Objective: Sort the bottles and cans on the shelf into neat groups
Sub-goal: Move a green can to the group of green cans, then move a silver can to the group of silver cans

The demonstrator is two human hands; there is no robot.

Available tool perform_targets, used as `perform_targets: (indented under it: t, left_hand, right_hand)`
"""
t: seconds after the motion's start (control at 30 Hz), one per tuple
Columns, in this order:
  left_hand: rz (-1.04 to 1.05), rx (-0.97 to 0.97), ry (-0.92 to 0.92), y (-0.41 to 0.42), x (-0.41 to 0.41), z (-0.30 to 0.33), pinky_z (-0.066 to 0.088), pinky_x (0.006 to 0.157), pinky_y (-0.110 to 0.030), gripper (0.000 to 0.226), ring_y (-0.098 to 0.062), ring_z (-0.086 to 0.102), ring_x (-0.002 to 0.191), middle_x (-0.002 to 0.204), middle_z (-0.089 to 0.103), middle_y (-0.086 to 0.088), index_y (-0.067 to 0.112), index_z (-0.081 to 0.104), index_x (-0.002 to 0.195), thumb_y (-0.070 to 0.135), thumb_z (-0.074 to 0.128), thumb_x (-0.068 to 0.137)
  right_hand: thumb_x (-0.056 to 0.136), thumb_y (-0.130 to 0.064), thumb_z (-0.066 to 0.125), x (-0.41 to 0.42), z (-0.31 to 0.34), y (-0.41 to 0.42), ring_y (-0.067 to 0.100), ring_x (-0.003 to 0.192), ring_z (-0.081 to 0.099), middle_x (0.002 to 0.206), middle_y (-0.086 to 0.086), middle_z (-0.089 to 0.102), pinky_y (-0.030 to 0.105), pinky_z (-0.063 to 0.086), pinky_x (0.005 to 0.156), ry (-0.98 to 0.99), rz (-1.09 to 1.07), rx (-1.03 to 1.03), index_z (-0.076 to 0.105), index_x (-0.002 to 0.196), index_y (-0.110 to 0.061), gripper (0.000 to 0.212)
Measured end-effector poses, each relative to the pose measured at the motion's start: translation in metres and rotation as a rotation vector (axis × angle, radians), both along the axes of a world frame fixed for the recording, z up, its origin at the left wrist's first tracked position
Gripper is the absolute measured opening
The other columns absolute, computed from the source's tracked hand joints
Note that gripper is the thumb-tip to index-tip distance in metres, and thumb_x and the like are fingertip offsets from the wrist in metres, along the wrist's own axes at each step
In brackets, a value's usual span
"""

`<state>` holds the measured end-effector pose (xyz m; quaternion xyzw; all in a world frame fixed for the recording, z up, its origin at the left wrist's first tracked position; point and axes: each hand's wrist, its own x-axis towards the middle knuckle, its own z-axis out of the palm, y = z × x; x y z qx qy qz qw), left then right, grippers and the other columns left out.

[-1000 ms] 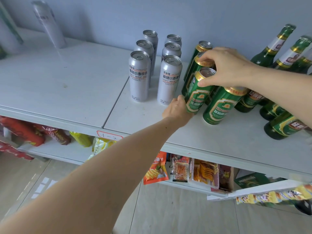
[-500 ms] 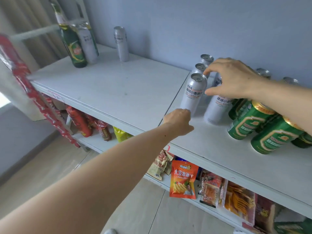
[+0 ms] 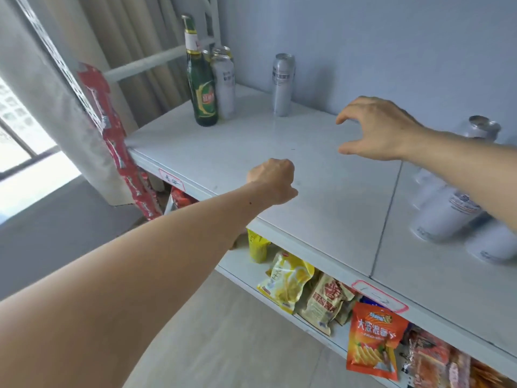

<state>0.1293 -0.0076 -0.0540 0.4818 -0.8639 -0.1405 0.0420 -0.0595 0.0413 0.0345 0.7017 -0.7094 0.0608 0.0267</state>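
1. The white shelf (image 3: 321,197) fills the middle of the frame. Snack bags (image 3: 372,340) lie on the lower shelf, at the bottom right.
2. My left hand (image 3: 272,182) is in the middle of the frame, over the front of the shelf. Its fingers are curled into a fist and it holds nothing.
3. My right hand (image 3: 377,128) is to the right of the middle, up above the shelf. Its fingers and thumb are spread wide like a claw, with nothing in them.
4. The silver cans (image 3: 444,217) I have grouped stand at the right edge, partly hidden by my right arm and blurry.
5. At the top middle, a green bottle (image 3: 202,88) stands just beside a silver can (image 3: 225,85). More can tops peek out behind them.
6. One lone silver can (image 3: 283,84) stands to their right, by the wall.
7. I think I am reaching for these strays. The lone can is nearest my open right hand. Next I must wrap my fingers round it and carry it upright to the group.
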Motion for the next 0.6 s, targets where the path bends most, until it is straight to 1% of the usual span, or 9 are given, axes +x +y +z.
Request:
perform_targets:
  t: [0.17,0.27,0.37,0.53,0.6]
  left_hand:
    - [-0.014,-0.018,-0.019,-0.07,0.025,-0.006,0.039,0.068,-0.03,0.024,-0.024,0.059,0.104,0.112,0.061,0.001,0.021,0.061,0.106,0.032,0.063,0.085]
    - [-0.006,-0.034,-0.028,-0.11,0.027,-0.008,0.038,0.069,-0.03,0.026,-0.025,0.059,0.104,0.114,0.06,0.001,0.023,0.061,0.108,0.032,0.063,0.084]
    - [0.0,-0.057,-0.025,-0.149,0.021,-0.008,0.038,0.071,-0.029,0.028,-0.025,0.059,0.105,0.115,0.06,-0.001,0.023,0.061,0.11,0.032,0.064,0.084]
    - [0.015,-0.113,-0.025,-0.209,0.002,-0.003,0.04,0.07,-0.031,0.03,-0.025,0.058,0.105,0.115,0.061,-0.001,0.021,0.059,0.114,0.029,0.063,0.085]
    - [0.016,-0.11,-0.005,-0.23,-0.006,-0.004,0.042,0.071,-0.032,0.033,-0.025,0.058,0.106,0.116,0.06,0.0,0.02,0.057,0.116,0.029,0.063,0.084]
  right_hand:
    - [0.076,-0.033,0.076,0.023,-0.008,-0.063,0.027,0.114,0.05,0.119,0.004,0.055,0.043,0.045,0.095,-0.02,-0.034,-0.01,0.06,0.12,-0.018,0.048]
    - [0.077,-0.031,0.075,0.026,-0.013,-0.1,0.025,0.113,0.05,0.12,0.003,0.055,0.04,0.046,0.093,-0.013,-0.051,-0.013,0.06,0.12,-0.018,0.047]
    - [0.078,-0.031,0.074,0.021,-0.017,-0.135,0.025,0.109,0.051,0.119,0.002,0.055,0.038,0.046,0.088,0.012,-0.069,-0.009,0.06,0.117,-0.018,0.044]
    - [0.077,-0.031,0.073,0.006,-0.009,-0.191,0.028,0.112,0.05,0.117,0.005,0.053,0.04,0.046,0.09,0.05,-0.116,-0.033,0.058,0.122,-0.02,0.049]
    - [0.077,-0.029,0.073,0.002,-0.005,-0.212,0.029,0.114,0.049,0.12,0.006,0.052,0.039,0.044,0.09,0.058,-0.132,-0.035,0.057,0.124,-0.02,0.05]
